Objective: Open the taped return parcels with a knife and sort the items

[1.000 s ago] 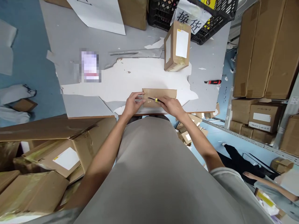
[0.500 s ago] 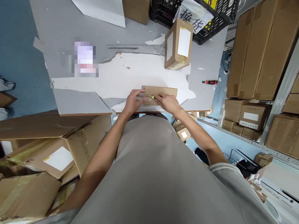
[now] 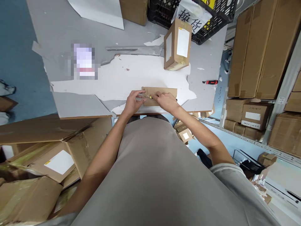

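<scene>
At about five o'clock on the desk (image 3: 80,105), by its near edge, lies a small cardboard box (image 3: 154,91), and the left hand (image 3: 133,102) is at its nine-o'clock end, the grip apart, thumb and fingertips parted at the cardboard edge. The right hand (image 3: 167,101) reaches in from four o'clock, its grip clamped on a slim tool with a yellow collar (image 3: 150,97), pointing toward nine o'clock over the box. From the box, a labelled carton (image 3: 177,45) stands toward one o'clock, and a red-and-black utility knife (image 3: 211,82) lies toward three o'clock.
</scene>
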{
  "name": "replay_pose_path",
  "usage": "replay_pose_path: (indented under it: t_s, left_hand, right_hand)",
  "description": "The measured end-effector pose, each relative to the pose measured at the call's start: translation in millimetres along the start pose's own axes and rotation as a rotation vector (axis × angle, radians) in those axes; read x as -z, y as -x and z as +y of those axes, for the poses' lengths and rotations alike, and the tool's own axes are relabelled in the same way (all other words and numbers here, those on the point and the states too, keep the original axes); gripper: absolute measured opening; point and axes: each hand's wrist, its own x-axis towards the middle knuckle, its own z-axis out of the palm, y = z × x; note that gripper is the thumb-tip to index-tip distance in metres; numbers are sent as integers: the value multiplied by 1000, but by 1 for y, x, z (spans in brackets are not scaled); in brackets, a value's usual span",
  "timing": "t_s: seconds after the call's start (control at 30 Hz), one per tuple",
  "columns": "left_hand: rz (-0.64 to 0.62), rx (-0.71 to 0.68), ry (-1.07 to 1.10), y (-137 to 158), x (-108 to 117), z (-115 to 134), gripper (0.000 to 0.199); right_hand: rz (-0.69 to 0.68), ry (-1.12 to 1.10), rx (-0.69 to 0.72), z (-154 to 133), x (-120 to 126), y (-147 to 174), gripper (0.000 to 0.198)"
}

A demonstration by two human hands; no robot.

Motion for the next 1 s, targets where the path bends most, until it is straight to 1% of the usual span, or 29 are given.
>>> replay_pose_path:
  t_s: [0.13, 0.4, 0.8, 0.9, 1.0]
  left_hand:
    - [-4, 2, -23, -2, 1, 1, 53]
    - [21, 38, -35, -1, 1, -2, 51]
    - [62, 77, -2, 2, -2, 1, 51]
    - [71, 79, -7, 3, -3, 2, 51]
    - [76, 79, -17, 3, -3, 3, 50]
  right_hand:
    - [-4, 31, 25, 4, 7, -1, 56]
    - [-21, 103, 22, 27, 11, 11, 53]
    - [-2, 83, 37, 50, -2, 11, 53]
    - [3, 87, 17, 55, -5, 13, 54]
    - [-23, 98, 1, 60, -6, 19, 53]
